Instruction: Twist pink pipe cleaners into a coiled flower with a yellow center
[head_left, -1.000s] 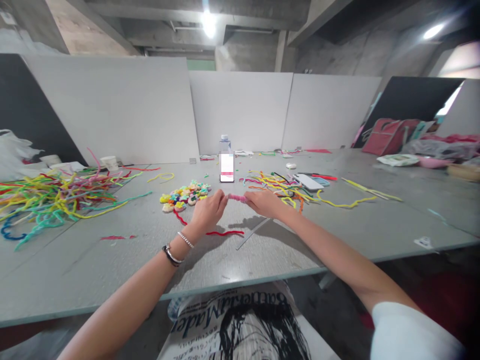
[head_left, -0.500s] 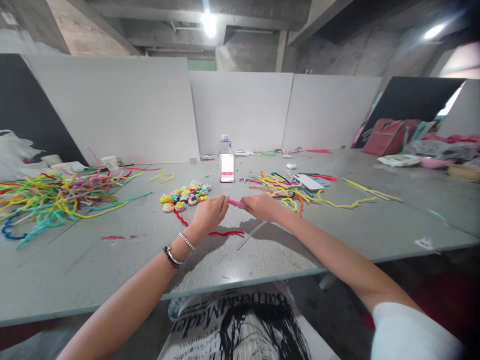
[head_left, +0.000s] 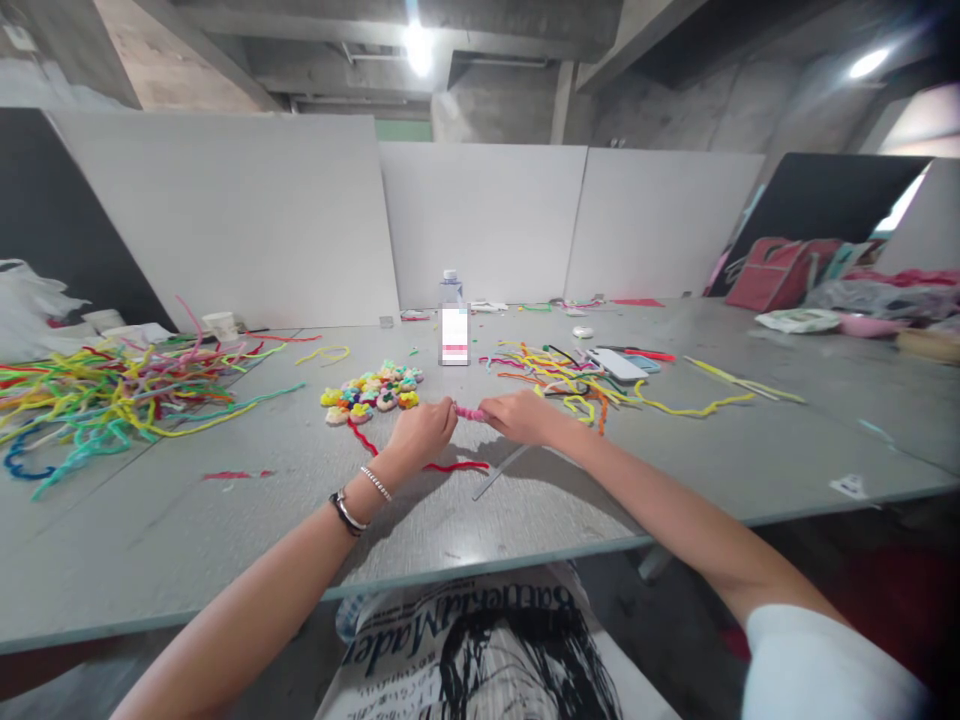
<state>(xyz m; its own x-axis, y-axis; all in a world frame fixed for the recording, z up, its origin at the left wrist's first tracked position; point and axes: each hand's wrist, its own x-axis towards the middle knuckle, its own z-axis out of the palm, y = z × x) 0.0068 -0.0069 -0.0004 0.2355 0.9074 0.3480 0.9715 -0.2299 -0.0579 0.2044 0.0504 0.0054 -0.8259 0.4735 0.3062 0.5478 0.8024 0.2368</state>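
At the lower centre of the frame, a printed shirt meets the near edge of the desk. A grey strip and a red fuzzy stem lie beyond. Mid-frame, the left hand and right hand pinch opposite ends of a pink ridged piece, fingers closed on it. Small flower shapes cluster left of centre; a bottle stands farther back, before white panels.

Tbl: btl bhnd L hand.
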